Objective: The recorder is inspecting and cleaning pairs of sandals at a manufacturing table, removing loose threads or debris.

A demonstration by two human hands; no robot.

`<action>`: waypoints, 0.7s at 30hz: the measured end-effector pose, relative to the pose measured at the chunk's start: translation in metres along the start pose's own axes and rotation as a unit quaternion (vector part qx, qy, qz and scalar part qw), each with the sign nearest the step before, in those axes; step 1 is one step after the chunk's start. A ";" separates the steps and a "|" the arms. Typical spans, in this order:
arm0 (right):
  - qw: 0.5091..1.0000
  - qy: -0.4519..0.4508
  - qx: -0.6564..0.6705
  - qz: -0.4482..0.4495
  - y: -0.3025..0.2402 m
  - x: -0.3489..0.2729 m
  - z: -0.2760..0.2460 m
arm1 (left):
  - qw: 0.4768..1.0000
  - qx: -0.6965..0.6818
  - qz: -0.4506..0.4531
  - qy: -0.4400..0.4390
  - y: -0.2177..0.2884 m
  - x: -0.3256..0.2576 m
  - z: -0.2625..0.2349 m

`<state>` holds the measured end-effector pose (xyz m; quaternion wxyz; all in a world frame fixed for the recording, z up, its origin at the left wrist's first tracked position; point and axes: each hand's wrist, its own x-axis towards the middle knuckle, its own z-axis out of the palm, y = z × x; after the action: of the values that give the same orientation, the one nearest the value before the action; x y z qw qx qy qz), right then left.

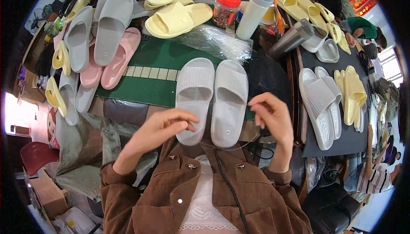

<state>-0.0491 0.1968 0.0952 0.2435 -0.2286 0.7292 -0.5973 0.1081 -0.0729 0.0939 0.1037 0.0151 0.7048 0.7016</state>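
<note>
Two light grey slide sandals lie side by side in front of me, toes pointing away: a left slide [194, 78] and a right slide [230, 101] with a small round sticker on its heel. Over the heel of the left one hovers my left hand [164, 130], fingers loosely bent, thumb apart, nothing seen in it. My right hand [273, 116] is raised just beside the right slide's outer edge, its fingers curved and apart. I see nothing in its grasp, and whether it touches the slide is unclear.
Grey and pink slides [121, 59] are piled at the left of the green table [149, 91]. Yellow slides [177, 19], clear plastic bags [222, 42], a red-lidded jar [226, 10] and bottles [255, 14] stand beyond. More slides [318, 106] rest on a dark table at right; other people work there.
</note>
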 end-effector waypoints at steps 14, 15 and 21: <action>0.974 -0.054 -0.208 -0.074 0.037 0.016 0.038 | 0.965 -0.226 -0.118 0.061 -0.060 0.023 -0.004; 0.963 -0.041 -0.238 -0.118 0.043 0.018 0.041 | 0.956 -0.259 -0.116 0.069 -0.060 0.029 -0.003; 0.949 -0.038 -0.280 -0.139 0.058 0.022 0.062 | 0.985 0.048 0.041 0.163 -0.075 0.052 0.004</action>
<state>-0.0298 0.1465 0.0257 0.1122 -0.4092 0.8181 -0.3881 0.0672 -0.0615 0.0126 -0.0428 -0.0657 0.7440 0.6635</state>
